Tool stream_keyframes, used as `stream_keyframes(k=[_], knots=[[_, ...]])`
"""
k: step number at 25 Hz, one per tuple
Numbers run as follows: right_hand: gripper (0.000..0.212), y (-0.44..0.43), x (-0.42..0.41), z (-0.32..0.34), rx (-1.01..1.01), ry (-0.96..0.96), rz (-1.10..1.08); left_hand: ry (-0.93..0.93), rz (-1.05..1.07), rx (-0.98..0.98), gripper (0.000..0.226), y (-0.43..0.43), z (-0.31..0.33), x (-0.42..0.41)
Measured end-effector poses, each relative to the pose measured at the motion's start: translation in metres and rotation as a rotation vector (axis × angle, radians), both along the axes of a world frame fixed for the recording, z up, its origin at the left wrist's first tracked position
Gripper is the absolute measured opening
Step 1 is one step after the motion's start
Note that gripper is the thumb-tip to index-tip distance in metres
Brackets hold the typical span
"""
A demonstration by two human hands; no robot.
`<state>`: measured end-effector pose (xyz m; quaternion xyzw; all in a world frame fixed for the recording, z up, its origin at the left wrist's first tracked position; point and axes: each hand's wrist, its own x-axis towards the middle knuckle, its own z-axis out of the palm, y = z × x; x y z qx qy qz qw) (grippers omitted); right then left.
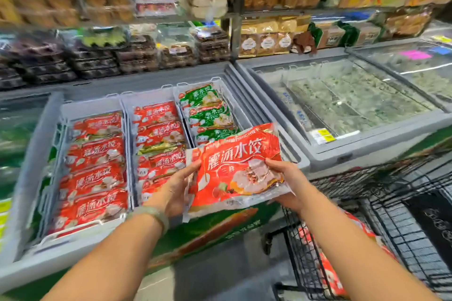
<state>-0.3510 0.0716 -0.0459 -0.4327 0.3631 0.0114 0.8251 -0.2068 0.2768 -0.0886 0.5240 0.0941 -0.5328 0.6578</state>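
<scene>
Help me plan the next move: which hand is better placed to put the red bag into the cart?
Right, probably: the right hand grips the bag on the side nearest the cart; the left hand is over the freezer.

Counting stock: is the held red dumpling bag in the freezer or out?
Out. The left hand and right hand hold the red dumpling bag above the freezer rim, clear of the packs inside.

Left hand [178,188] and right hand [288,181] reach forward, thumbs on top, gripping.
</scene>
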Motion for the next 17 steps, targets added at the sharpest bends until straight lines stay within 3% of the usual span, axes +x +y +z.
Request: stream_keyframes(k=[6, 10, 13, 17], knots=[[0.031, 0.046, 0.053, -0.029, -0.055, 0.142, 0.056, -0.164, -0.027, 0.006, 0.025, 0.079, 0.017, 0.034], [0.021, 0.057, 0.081, -0.039, -0.168, 0.289, 0.162, -0.273, -0.06, 0.006, 0.071, 0.081, 0.025, 0.059], [0.016, 0.056, 0.096, -0.055, -0.19, 0.364, 0.165, -0.301, -0.066, 0.082, 0.056, 0.074, 0.037, 0.074], [0.025, 0.042, 0.133, -0.07, -0.195, 0.357, 0.259, -0.398, -0.056, 0.17, 0.043, 0.051, 0.043, 0.103]])
